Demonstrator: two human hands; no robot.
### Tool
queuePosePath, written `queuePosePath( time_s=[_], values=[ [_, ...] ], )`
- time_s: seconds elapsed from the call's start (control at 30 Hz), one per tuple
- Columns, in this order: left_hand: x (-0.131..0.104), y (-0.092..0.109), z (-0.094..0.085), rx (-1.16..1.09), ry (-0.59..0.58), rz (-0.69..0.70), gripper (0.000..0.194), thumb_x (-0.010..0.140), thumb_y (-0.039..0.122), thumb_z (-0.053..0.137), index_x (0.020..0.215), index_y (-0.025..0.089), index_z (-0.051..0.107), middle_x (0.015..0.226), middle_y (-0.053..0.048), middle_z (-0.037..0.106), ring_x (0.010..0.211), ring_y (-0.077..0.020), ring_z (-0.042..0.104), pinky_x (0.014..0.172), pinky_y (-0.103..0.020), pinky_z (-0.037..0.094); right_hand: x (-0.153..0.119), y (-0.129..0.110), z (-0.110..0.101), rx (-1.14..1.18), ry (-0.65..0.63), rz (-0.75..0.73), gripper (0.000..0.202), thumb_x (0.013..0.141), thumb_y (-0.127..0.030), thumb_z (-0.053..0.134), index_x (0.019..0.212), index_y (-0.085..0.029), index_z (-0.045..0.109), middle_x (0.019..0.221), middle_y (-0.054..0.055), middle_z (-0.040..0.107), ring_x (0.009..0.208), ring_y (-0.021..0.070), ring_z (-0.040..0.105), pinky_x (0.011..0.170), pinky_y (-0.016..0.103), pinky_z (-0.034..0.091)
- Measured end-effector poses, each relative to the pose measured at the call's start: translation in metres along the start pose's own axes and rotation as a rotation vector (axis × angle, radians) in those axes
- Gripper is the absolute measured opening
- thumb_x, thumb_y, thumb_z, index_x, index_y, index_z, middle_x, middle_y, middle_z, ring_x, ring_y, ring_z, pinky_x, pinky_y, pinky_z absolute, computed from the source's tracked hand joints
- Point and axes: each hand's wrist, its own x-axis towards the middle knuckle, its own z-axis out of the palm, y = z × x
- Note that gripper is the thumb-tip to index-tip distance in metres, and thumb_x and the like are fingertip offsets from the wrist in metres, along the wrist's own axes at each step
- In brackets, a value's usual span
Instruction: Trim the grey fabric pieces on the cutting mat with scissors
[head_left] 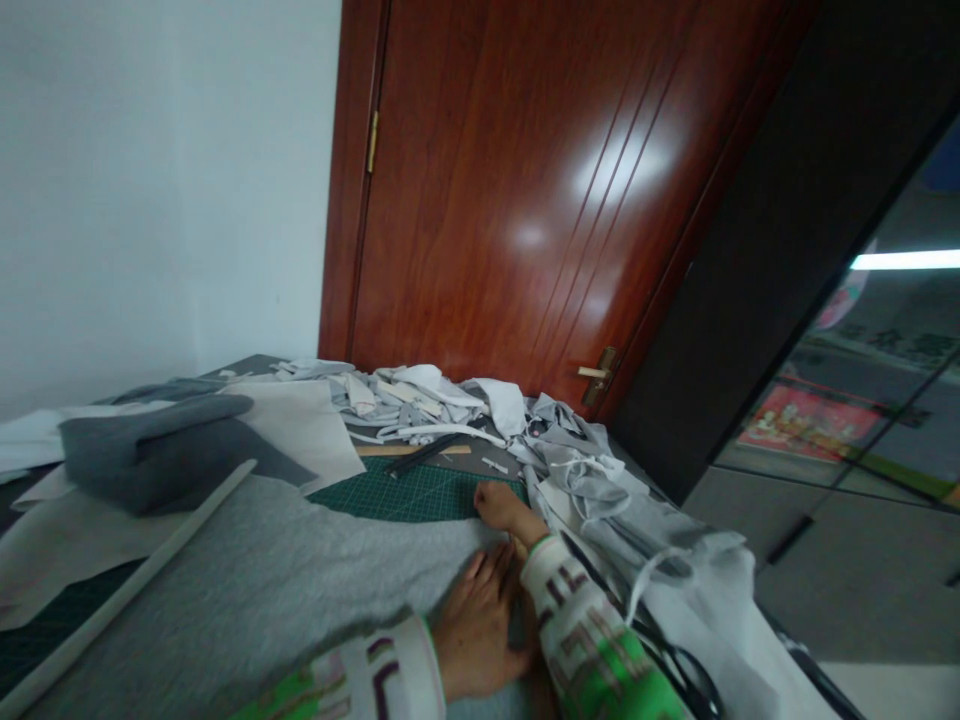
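Grey felt-like fabric (300, 570) is spread over the near part of the table. My left hand (480, 625) lies flat on its right side, fingers stretched forward. Just beyond it, my right hand (501, 503) is curled closed near the fabric's far right edge, over the green cutting mat (405, 492). Whatever the right fingers may hold is hidden. A brown strip (531, 640), possibly a wooden ruler, shows between the left hand and the right sleeve.
Fabric scraps (427, 395) heap along the back and the right side (660, 560). A dark folded cloth (165, 445) and a long pale strip (135, 590) lie to the left. A black tool (424, 455) rests behind the mat. Beyond stands a wooden door (510, 200).
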Motion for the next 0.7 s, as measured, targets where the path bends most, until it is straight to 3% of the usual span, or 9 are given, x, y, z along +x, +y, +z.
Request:
queuePosePath(
  time_s=[0.17, 0.27, 0.37, 0.5, 0.6, 0.7],
  values=[
    [0.0, -0.002, 0.003, -0.029, 0.021, 0.012, 0.088, 0.083, 0.051, 0.055, 0.157, 0.019, 0.02, 0.163, -0.012, 0.013, 0.152, -0.0235, 0.005, 0.125, -0.043, 0.002, 0.002, 0.0, 0.004, -0.035, 0.061, -0.055, 0.016, 0.094, -0.028, 0.062, 0.102, -0.014, 0.066, 0.107, 0.005, 0.068, 0.102, 0.0203, 0.065, 0.091, 0.043, 0.053],
    [-0.001, -0.001, 0.003, -0.015, 0.013, 0.016, 0.09, 0.084, 0.057, 0.054, 0.157, 0.016, 0.019, 0.163, -0.013, 0.012, 0.152, -0.025, 0.006, 0.125, -0.044, 0.003, -0.005, 0.003, -0.006, -0.052, 0.07, -0.074, 0.017, 0.091, -0.022, 0.065, 0.105, -0.014, 0.066, 0.112, 0.006, 0.067, 0.104, 0.0207, 0.064, 0.092, 0.042, 0.051],
    [-0.002, 0.002, -0.002, 0.024, 0.018, 0.001, 0.09, 0.088, 0.064, 0.047, 0.156, 0.011, 0.024, 0.162, -0.016, 0.015, 0.152, -0.0274, 0.007, 0.125, -0.046, 0.004, -0.022, 0.009, -0.024, -0.062, 0.101, -0.079, 0.023, 0.086, -0.01, 0.062, 0.109, -0.013, 0.066, 0.116, 0.01, 0.066, 0.108, 0.0197, 0.061, 0.095, 0.034, 0.046],
    [-0.003, 0.01, -0.013, 0.108, -0.021, -0.001, 0.09, 0.089, 0.067, 0.045, 0.154, 0.007, 0.027, 0.162, -0.019, 0.016, 0.151, -0.0316, 0.01, 0.123, -0.051, 0.012, -0.07, 0.03, -0.051, -0.065, 0.131, -0.049, 0.031, 0.086, -0.005, 0.052, 0.113, -0.013, 0.066, 0.111, 0.01, 0.07, 0.1, 0.0168, 0.064, 0.088, 0.025, 0.044],
    [-0.002, 0.013, -0.018, 0.168, -0.024, 0.009, 0.088, 0.091, 0.067, 0.043, 0.153, 0.007, 0.028, 0.161, -0.019, 0.017, 0.151, -0.0322, 0.011, 0.122, -0.053, 0.015, -0.124, 0.058, -0.068, -0.07, 0.093, 0.028, 0.027, 0.088, -0.011, 0.053, 0.109, -0.019, 0.068, 0.095, 0.005, 0.074, 0.084, 0.0158, 0.066, 0.075, 0.023, 0.044],
    [0.001, 0.013, -0.017, 0.219, -0.018, 0.021, 0.086, 0.092, 0.067, 0.039, 0.153, 0.007, 0.029, 0.161, -0.019, 0.019, 0.151, -0.0313, 0.013, 0.122, -0.05, 0.015, -0.181, 0.091, -0.075, -0.098, 0.081, 0.166, 0.021, 0.088, -0.015, 0.056, 0.1, -0.02, 0.072, 0.085, 0.007, 0.074, 0.078, 0.0183, 0.067, 0.07, 0.026, 0.043]
  ],
)
